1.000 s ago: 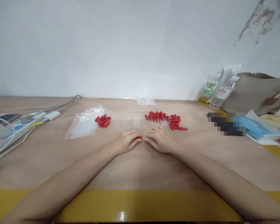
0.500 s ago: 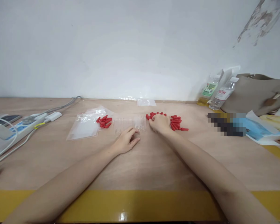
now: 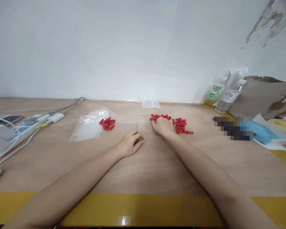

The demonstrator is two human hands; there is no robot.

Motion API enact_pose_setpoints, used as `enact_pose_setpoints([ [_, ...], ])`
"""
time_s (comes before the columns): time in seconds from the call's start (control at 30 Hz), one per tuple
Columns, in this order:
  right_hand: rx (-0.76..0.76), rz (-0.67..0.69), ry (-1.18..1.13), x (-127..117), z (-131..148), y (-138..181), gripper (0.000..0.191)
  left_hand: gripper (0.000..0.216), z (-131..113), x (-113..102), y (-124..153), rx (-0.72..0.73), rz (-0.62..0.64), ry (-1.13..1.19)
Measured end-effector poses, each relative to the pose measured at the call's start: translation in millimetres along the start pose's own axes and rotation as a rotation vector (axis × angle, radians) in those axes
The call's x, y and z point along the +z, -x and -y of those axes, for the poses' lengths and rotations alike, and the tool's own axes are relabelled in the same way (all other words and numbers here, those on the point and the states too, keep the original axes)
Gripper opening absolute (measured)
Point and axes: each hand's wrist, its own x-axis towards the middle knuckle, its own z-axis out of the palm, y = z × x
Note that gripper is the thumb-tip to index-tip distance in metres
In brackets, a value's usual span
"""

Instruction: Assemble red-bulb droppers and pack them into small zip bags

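Note:
My left hand (image 3: 131, 143) rests on the table with its fingers loosely curved and thumb apart, holding nothing that I can see. Its fingertips lie at the near ends of a row of thin clear tubes (image 3: 127, 126). My right hand (image 3: 162, 126) is at the right end of that row, its fingers drawn together in front of a line of red rubber bulbs (image 3: 166, 116). Whatever it pinches is hidden by the hand. A pile of red bulbs (image 3: 180, 126) lies just right of it. Another small pile of red bulbs (image 3: 107, 123) sits left of the tubes.
Clear plastic bags (image 3: 85, 128) lie at the left, beyond them a power strip (image 3: 16, 135) with cables. A white card (image 3: 150, 104) is by the wall. On the right stand two bottles (image 3: 230, 97), a grey bag (image 3: 264, 95) and a blue-and-white packet (image 3: 268, 135).
The whole view has shifted slightly. My right hand stays by the line of red bulbs, and more of the bulbs at its left end now show. My left hand has hardly moved.

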Motion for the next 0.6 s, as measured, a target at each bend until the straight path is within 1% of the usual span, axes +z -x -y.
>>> enact_pose_setpoints([
  [0.1, -0.027, -0.066, 0.056, 0.0, -0.3, -0.3, 0.04, 0.011, -0.2, 0.0, -0.1, 0.001, -0.001, 0.001],
  [0.27, -0.038, -0.07, 0.137, 1.8, 2.0, 2.6, 0.033, 0.011, -1.1, -0.6, -0.3, -0.007, 0.007, -0.008],
  [0.43, -0.079, -0.142, 0.153, 2.4, 0.6, 4.4, 0.036, 0.011, -0.4, -0.3, -0.3, 0.005, 0.006, -0.01],
  [0.6, -0.027, -0.088, 0.172, 2.9, -0.7, 2.5, 0.03, 0.011, -0.1, -0.4, -0.2, 0.003, 0.01, -0.004],
])
